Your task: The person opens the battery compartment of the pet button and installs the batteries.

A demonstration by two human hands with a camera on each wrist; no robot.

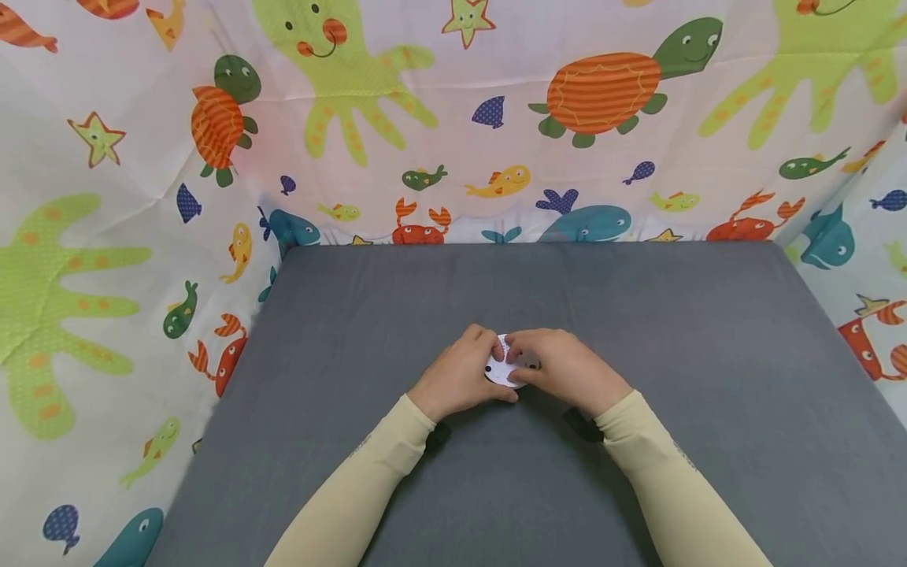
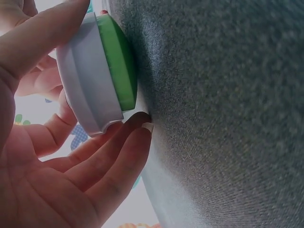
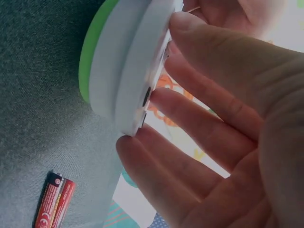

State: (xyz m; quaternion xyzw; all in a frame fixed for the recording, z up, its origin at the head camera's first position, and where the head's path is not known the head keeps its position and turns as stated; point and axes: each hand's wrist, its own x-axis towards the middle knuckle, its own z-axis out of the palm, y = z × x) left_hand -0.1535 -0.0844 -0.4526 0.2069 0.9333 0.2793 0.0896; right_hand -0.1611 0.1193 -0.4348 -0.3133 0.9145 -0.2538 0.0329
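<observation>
A round white device (image 1: 498, 373) with a green underside (image 2: 118, 61) lies face down on the grey table, its white face with small dark holes turned up. My left hand (image 1: 460, 374) grips it from the left, with thumb and fingers around the white rim (image 2: 85, 78). From the right, my right hand (image 1: 563, 366) bends over the same device. In the right wrist view its thumb (image 3: 213, 47) and fingertips sit at the upturned face and edge. Part of that face is hidden under the right fingers.
A red and black battery (image 3: 54, 202) lies on the table close to the device, under my right hand. The grey tabletop (image 1: 397, 307) runs back to a curtain (image 1: 397, 189) printed with sea animals, which also hangs at both sides.
</observation>
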